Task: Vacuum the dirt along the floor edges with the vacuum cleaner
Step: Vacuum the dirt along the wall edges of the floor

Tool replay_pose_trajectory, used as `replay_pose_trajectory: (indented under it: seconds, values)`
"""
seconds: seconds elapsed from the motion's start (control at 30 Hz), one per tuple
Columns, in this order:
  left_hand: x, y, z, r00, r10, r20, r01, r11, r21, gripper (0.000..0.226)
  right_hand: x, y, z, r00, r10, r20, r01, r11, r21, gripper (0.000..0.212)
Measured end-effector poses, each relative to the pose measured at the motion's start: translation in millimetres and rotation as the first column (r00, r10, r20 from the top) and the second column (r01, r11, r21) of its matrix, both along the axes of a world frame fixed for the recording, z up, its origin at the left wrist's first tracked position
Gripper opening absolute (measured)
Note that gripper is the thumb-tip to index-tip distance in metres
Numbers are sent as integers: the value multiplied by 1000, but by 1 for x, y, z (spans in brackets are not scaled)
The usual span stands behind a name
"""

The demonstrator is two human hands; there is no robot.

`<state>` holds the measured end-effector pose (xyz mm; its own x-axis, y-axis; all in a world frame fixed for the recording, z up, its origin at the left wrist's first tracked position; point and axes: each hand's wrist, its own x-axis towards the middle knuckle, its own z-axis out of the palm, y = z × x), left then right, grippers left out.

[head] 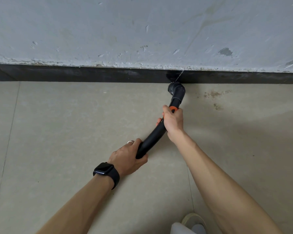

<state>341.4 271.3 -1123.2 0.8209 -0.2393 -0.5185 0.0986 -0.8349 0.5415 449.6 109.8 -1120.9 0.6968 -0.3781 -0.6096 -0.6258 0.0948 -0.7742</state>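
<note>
A black vacuum hose (152, 137) with an orange collar curves from lower left up to a brush nozzle (176, 89) that presses against the black skirting board (91, 74) at the floor edge. My right hand (172, 120) grips the hose just below the orange collar. My left hand (128, 157), with a ring and a black watch on the wrist, holds the lower end of the hose. Brown dirt specks (213, 95) lie on the beige tile floor to the right of the nozzle, near the skirting.
A scuffed grey wall (142, 31) rises above the skirting. My shoe (193, 220) shows at the bottom edge, right of centre. Tile joints run across the beige floor (57, 124) on the left and under my right arm.
</note>
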Motion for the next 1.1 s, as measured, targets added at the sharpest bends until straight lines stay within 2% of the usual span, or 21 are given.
replay_pose_trajectory:
  seconds: [0.2, 0.3, 0.4, 0.5, 0.63, 0.83, 0.97, 1.1]
  values:
    - [-9, 33, 1, 990, 138, -9, -138, 990, 2, 24, 2, 42, 7, 997, 71, -22, -72, 997, -14, 24]
    - [-16, 52, 3, 985, 172, -1, -172, 984, 34, 23, -4, 63, 10, 989, 145, -22, -144, 989, 29, 27]
    - [-28, 68, 7, 983, 185, 7, -185, 980, 80, 22, -10, 79, 12, 970, 238, -45, -228, 960, 160, 30]
    - [-43, 77, 12, 989, 150, 5, -149, 979, 138, 21, -17, 83, 18, 959, 270, -88, -225, 911, 345, 38]
    - [-43, 68, 26, 999, 40, 18, -42, 981, 187, 22, -29, 60, 27, 987, 144, -66, -102, 896, 433, 44]
    - [-8, 14, 59, 978, -188, 87, 166, 963, 215, 25, -52, -20, 50, 976, -217, 18, 183, 861, 475, 48]
    - [5, -46, 78, 940, -326, 98, 304, 934, 187, 27, -77, -87, 64, 913, -406, 40, 331, 796, 507, 31]
    - [7, -106, 82, 894, -440, 91, 423, 892, 156, 22, -100, -147, 63, 852, -520, 66, 438, 774, 457, 15]
